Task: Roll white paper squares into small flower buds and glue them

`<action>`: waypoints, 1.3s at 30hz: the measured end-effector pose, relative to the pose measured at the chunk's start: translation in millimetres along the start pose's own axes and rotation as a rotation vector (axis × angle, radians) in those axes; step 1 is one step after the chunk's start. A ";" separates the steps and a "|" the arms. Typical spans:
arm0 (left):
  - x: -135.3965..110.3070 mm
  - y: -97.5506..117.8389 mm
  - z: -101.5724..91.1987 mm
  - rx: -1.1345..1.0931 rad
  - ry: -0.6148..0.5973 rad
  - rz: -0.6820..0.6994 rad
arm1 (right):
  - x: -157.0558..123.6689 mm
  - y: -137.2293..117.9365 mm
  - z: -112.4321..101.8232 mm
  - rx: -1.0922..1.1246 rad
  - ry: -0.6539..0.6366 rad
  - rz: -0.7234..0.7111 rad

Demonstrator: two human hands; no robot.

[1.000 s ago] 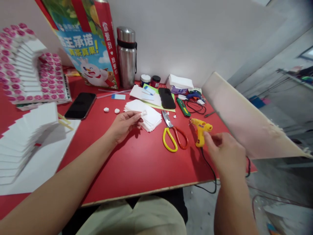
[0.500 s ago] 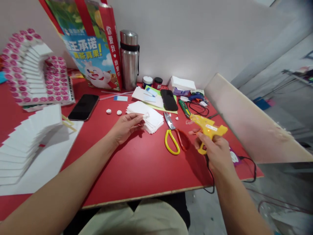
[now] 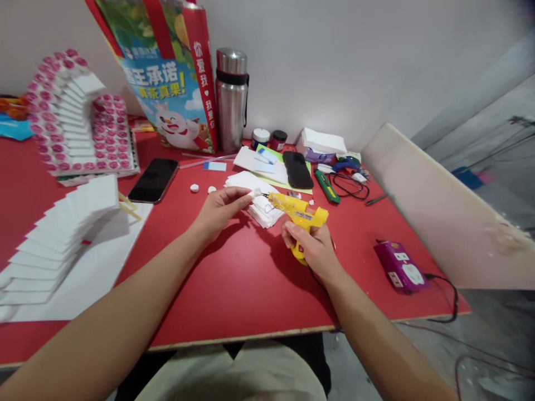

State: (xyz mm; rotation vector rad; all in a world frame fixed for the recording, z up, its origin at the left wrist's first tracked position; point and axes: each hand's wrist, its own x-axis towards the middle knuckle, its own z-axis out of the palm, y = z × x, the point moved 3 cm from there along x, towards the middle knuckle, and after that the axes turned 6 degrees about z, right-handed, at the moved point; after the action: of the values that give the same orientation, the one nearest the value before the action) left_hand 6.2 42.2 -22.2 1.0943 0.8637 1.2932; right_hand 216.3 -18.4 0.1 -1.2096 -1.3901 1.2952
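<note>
Between its fingertips my left hand (image 3: 221, 210) pinches a small piece of white paper (image 3: 254, 194). My right hand (image 3: 312, 242) is wrapped round the grip of a yellow hot glue gun (image 3: 298, 211), its nozzle at or very near the white piece; whether they touch I cannot tell. Under and behind both hands lies a stack of white paper sheets (image 3: 266, 215). Two small white rolled bits (image 3: 194, 188) rest just left of the stack, one partly behind my left hand. The scissors are almost wholly hidden behind the glue gun.
A fan of folded white card (image 3: 62, 234) stands at left, near a pink-and-white paper model (image 3: 54, 128). Phones (image 3: 154, 181), a steel flask (image 3: 232, 100), a printed bag (image 3: 175, 83) and a green tool (image 3: 327, 186) lie farther back. A purple box (image 3: 401, 267) with a cord sits right.
My right hand has brought the glue gun leftward to the white piece in my left hand, covering the scissors and uncovering the purple box. The view has shifted slightly.
</note>
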 end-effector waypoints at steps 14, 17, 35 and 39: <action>-4.1 5.5 1.1 0.346 -0.065 0.211 | -0.5 -2.8 2.3 -0.043 0.006 -0.024; -4.8 7.1 2.3 0.364 -0.080 0.237 | -0.7 -1.9 1.9 -0.053 0.012 -0.017; -4.8 -0.9 4.9 -0.064 0.006 -0.035 | -3.2 -0.7 -0.2 -0.144 0.039 0.022; -4.2 -5.8 3.5 -0.095 -0.027 -0.053 | -3.0 -2.6 -1.7 -0.121 0.070 0.010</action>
State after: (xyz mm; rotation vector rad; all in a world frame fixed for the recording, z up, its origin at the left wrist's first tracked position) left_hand 10.8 37.9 -27.1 1.0053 0.7984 1.2598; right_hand 218.1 -21.1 2.9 -1.3320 -1.4305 1.1777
